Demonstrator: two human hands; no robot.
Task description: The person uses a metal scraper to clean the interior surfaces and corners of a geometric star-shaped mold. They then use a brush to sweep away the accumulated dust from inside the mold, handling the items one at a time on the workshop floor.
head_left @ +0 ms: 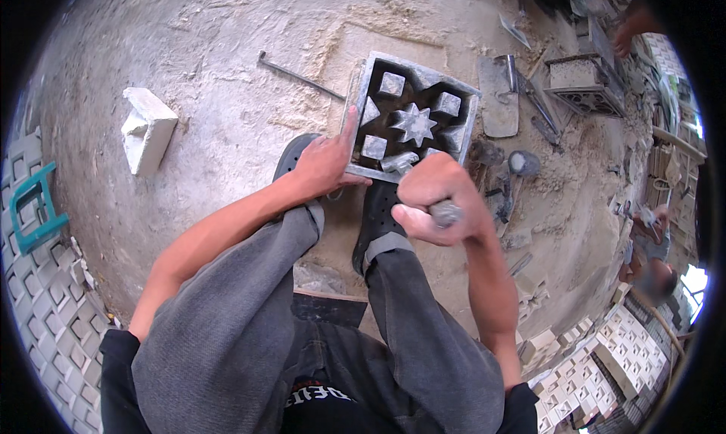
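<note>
Jeans (pixel 219 305) nearest. Dusty floor (pixel 219 63), blocks (pixel 57 336) at edges. Mould (pixel 414 125) square, axes near equal, far end angled right; left hand (pixel 327 161) spread alongside, right hand (pixel 439 196) gripping handle (pixel 446 214).

Black short-sleeved top (pixel 325 417) — grey cuffed jeans (pixel 227 313) — black perforated clogs (pixel 380 211).

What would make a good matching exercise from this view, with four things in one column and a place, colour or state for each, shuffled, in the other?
Things:
1. right hand
2. block
3. left hand
4. metal bar

Descriptions:
A. off-white, on its own at the left
B. thin and dark, one end near the mold
C. closed around a tool
D. touching the mold's left side

Pairs: 1-C, 2-A, 3-D, 4-B.
</note>
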